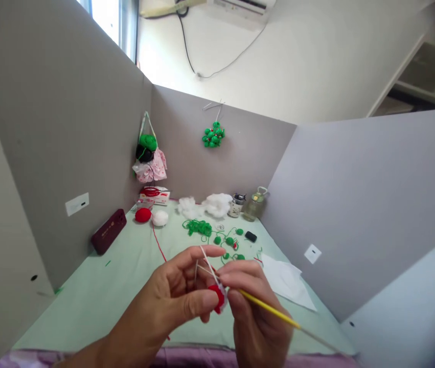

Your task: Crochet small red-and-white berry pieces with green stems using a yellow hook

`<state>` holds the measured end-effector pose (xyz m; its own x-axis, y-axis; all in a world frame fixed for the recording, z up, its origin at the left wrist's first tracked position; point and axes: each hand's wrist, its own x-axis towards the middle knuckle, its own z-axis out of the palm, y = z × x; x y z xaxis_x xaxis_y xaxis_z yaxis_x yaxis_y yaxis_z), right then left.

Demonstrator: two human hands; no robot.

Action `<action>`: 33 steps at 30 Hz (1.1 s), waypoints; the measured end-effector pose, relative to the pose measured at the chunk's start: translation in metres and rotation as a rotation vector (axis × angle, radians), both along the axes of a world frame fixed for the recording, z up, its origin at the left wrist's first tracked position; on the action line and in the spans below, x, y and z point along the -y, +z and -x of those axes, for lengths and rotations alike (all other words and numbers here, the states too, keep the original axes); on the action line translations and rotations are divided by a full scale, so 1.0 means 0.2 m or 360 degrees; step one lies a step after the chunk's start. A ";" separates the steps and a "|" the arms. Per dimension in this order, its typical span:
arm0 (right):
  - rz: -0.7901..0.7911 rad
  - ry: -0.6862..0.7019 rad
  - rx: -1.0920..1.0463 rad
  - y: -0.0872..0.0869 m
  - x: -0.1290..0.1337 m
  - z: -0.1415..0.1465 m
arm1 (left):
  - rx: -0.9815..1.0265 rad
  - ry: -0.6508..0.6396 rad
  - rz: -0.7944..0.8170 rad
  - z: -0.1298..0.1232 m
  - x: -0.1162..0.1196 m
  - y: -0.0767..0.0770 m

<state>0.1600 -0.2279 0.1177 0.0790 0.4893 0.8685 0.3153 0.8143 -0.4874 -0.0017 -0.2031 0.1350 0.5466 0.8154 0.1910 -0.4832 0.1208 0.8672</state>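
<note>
My left hand pinches a small red and white crochet piece between thumb and fingers. White yarn runs from the piece up over the raised left index finger. In my right hand is a crochet hook with a yellow handle, held like a pencil. Its tip meets the piece's edge, where my right fingertips partly hide it. Red yarn trails across the cloth from a red yarn ball, beside a white yarn ball.
Behind my hands lie green yarn, small green crocheted balls, white stuffing, a jar and a bottle. A phone leans on the left partition. White paper lies at right. Grey partitions enclose the table.
</note>
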 end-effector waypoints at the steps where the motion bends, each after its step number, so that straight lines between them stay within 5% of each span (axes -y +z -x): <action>1: -0.0027 -0.0009 0.0023 0.01 0.02 0.00 | -0.0001 0.0011 -0.0024 0.00 0.01 0.00; 5: -0.0050 -0.0144 0.0071 -0.01 -0.01 0.00 | -0.0086 0.0195 0.0048 -0.02 -0.02 -0.05; 10: -0.0215 -0.0444 0.0270 -0.14 -0.13 0.00 | -0.0118 0.0421 0.0180 -0.06 -0.09 -0.13; 14: -0.0309 -0.0560 0.0256 -0.24 -0.19 0.01 | -0.0123 0.0352 0.0384 -0.07 -0.13 -0.18; 22: 0.0088 -0.0121 -0.0055 -0.26 -0.21 0.03 | 0.0037 0.0181 0.0606 -0.03 -0.22 -0.24; 33: 0.0807 0.0417 -0.0699 -0.29 -0.42 0.11 | 0.0033 0.0308 0.0603 0.10 -0.38 -0.29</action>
<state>0.1379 -0.1434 0.0597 0.1935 0.8747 0.4444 -0.1717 0.4761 -0.8625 -0.0215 -0.1275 0.0780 0.3759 0.9171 -0.1326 -0.5449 0.3345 0.7689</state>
